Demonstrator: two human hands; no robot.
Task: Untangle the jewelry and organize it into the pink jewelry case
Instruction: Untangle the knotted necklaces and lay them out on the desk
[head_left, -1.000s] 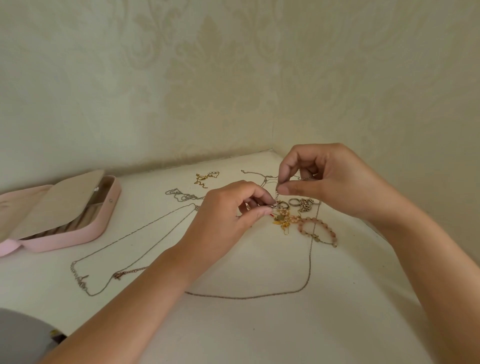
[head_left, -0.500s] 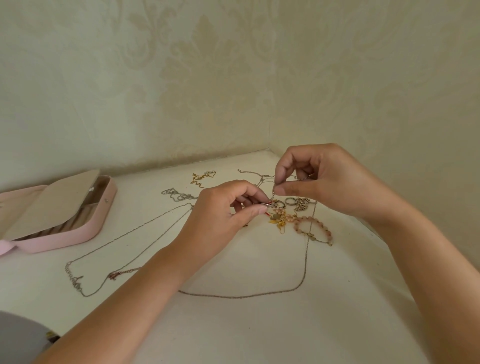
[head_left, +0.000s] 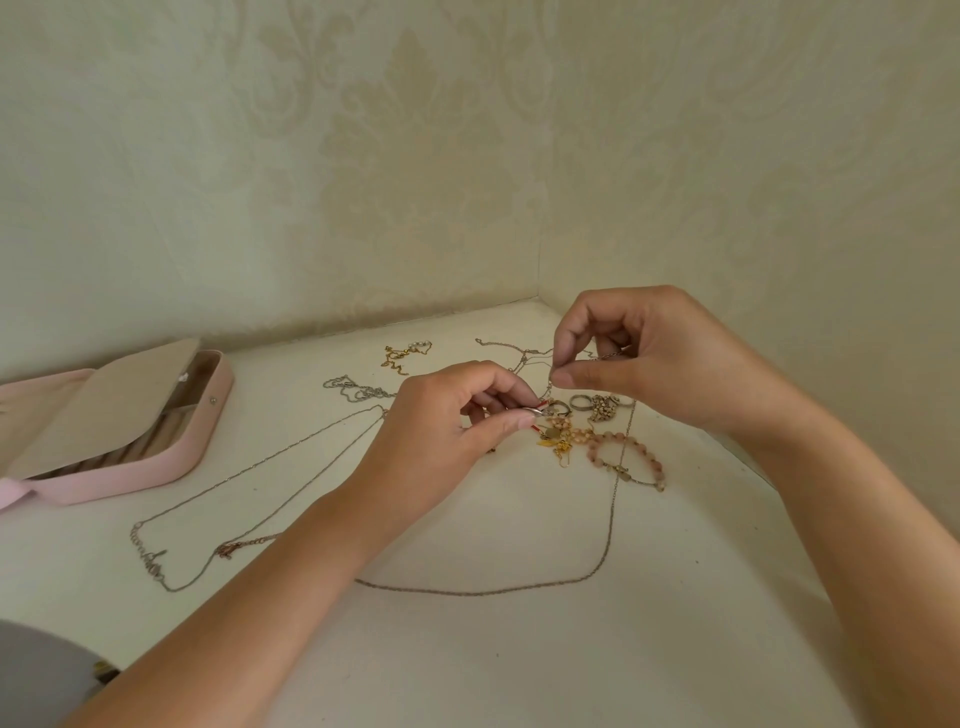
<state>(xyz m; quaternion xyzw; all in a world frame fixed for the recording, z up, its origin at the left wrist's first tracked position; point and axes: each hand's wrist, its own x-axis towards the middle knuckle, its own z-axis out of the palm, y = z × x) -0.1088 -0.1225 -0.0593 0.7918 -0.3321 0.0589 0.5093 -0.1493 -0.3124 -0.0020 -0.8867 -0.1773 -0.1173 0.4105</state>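
**Head view.** The table (head_left: 519, 654) is bounded by papered walls at the back and on the right. They meet in a corner (head_left: 538, 291) just behind the hands.

The left hand (head_left: 447, 426) is over the table's middle, and its fingers (head_left: 511, 423) pinch a small silver piece (head_left: 535, 412) with red thread. The right hand (head_left: 665, 358) is just beside it and higher. Its fingers (head_left: 576, 376) pinch a fine chain (head_left: 549, 387) that drops to the tangle (head_left: 558, 436).

The tangle lies on the table below both hands, touching a beaded bracelet (head_left: 631, 457) and beside the rings (head_left: 584, 402).

A long chain (head_left: 609, 530) loops across the near stretch of table, between the forearms.

The pink jewelry case (head_left: 130, 475) lies open at the view's left edge, near the back wall and well apart from the tangle. A gold chain (head_left: 402, 356) and a silver chain (head_left: 353, 388) lie between the case and the hands.
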